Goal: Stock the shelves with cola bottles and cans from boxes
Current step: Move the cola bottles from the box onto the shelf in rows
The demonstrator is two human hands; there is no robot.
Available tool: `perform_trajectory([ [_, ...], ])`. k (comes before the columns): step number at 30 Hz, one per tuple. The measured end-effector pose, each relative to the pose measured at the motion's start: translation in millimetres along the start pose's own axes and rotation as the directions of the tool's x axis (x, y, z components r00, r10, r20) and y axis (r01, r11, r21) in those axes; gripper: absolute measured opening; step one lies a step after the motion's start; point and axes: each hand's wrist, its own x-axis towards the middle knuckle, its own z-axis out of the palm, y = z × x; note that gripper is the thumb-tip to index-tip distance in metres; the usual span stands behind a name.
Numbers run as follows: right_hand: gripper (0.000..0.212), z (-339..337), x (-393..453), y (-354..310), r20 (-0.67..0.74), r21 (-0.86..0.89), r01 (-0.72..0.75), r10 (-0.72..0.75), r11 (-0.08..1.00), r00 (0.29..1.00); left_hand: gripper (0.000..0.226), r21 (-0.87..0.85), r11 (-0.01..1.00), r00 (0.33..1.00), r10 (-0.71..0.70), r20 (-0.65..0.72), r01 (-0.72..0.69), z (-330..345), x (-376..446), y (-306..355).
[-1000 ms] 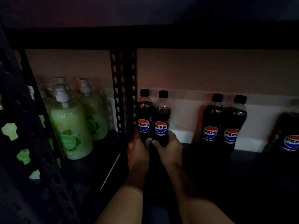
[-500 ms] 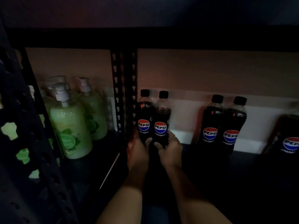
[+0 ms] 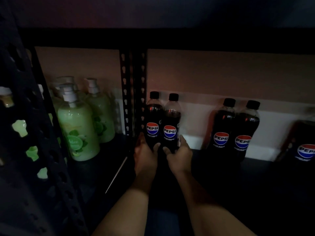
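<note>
Two Pepsi cola bottles stand upright side by side at the back of a dark shelf (image 3: 255,184), right beside a black upright post. My left hand (image 3: 144,155) grips the base of the left cola bottle (image 3: 152,120). My right hand (image 3: 179,154) grips the base of the right cola bottle (image 3: 172,123). Both bottles have black caps and round red, white and blue labels. Their bottoms are hidden behind my fingers.
Another pair of Pepsi bottles (image 3: 235,130) stands further right against the white back wall, and one more bottle (image 3: 306,147) sits at the right edge. Green pump soap bottles (image 3: 76,128) fill the left bay. A perforated black post (image 3: 133,92) divides the bays.
Hardly anything has moved; my hands and the two bottles have edged slightly up and further back on the shelf.
</note>
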Motion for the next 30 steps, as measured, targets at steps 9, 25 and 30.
perform_trajectory([
  [9, 0.063, -46, -51, -4, 0.034, 0.000, 0.037, -0.037, 0.999, 0.999, 0.051, -0.008, 0.981, 0.979, 0.193, -0.060, -0.194, -13, -54, 10],
  [25, 0.038, -252, -254, -4, 0.282, 0.074, 0.221, -0.233, 0.973, 0.931, 0.032, -0.161, 0.939, 0.950, 0.288, -0.117, -0.305, -53, -342, 44],
  [30, 0.037, -273, -316, 76, 0.377, -0.018, 0.264, -0.238, 0.964, 0.895, 0.036, -0.150, 0.943, 0.953, 0.303, 0.019, -0.297, -26, -411, -27],
])
